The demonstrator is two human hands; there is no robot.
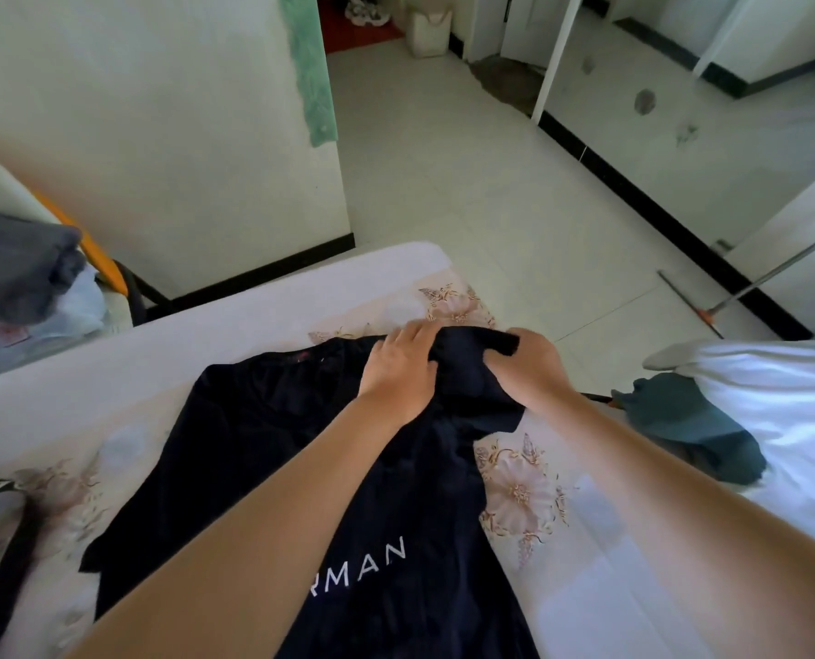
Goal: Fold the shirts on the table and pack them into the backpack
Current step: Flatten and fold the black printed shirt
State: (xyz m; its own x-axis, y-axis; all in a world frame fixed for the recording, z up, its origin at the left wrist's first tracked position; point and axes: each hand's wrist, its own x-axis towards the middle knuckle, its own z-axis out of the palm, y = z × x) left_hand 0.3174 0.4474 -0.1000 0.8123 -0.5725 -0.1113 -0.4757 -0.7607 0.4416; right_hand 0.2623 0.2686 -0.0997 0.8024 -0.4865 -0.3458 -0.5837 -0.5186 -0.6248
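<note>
White floral tabletop (586,539) is carrying the navy shirt (253,420), lying spread out. Left hand (398,368) and right hand (534,368) are bunching its far sleeve, fingers (415,335) curling into cloth. Better to be drawing that fold inward straight, then smoothing it.

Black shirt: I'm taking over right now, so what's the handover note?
Hands: left hand and right hand both grip bunched fabric at the far end of the shirt, which lies spread on the table.
Done: nothing folded or packed that shows.
Left: fold it, then perhaps the teal garment at the right; the backpack can't be identified for sure.
</note>
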